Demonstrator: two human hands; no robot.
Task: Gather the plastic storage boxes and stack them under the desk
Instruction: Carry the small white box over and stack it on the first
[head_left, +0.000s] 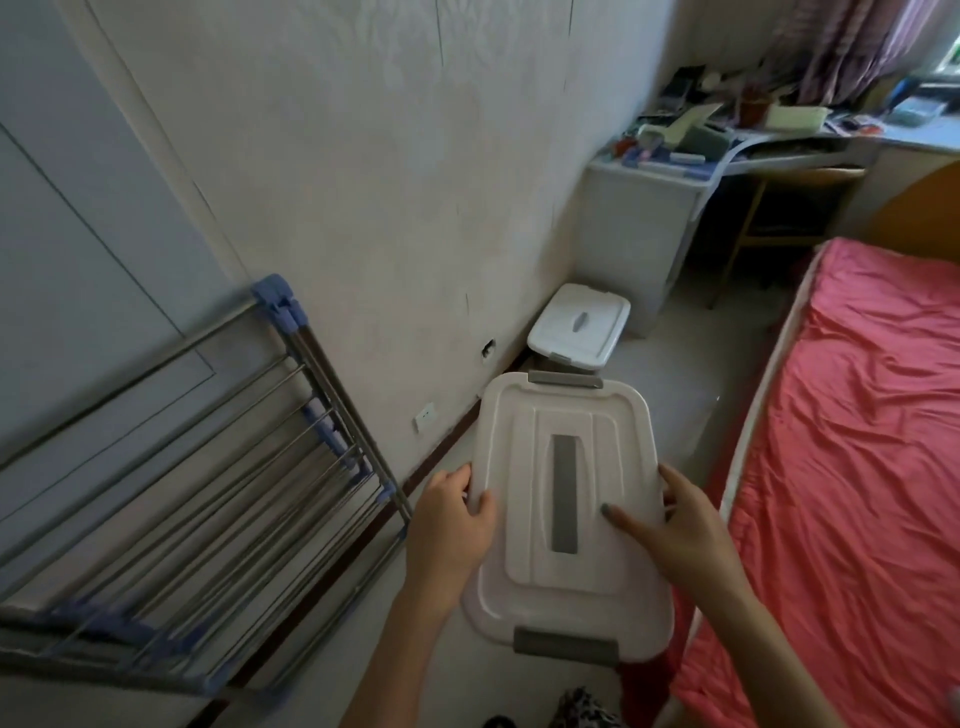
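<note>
A pale pink plastic storage box (524, 519) with a grey strip handle on its lid and grey end latches is held in front of me, above the floor. My left hand (454, 514) grips its left edge, thumb on the lid. On the right edge sits my right hand (675, 525), thumb lying across the lid. A second, smaller white box (579, 325) with a grey lid handle stands on the floor by the wall, just beyond the held one. The desk (727, 161) is at the far right, with dark open space beneath it.
A folded metal drying rack (208, 483) with blue joints leans on the wall at left. A bed with a pink sheet (857, 467) fills the right side. The desk top is cluttered. A white cabinet (634, 234) stands under the desk's left end. A narrow floor strip runs between wall and bed.
</note>
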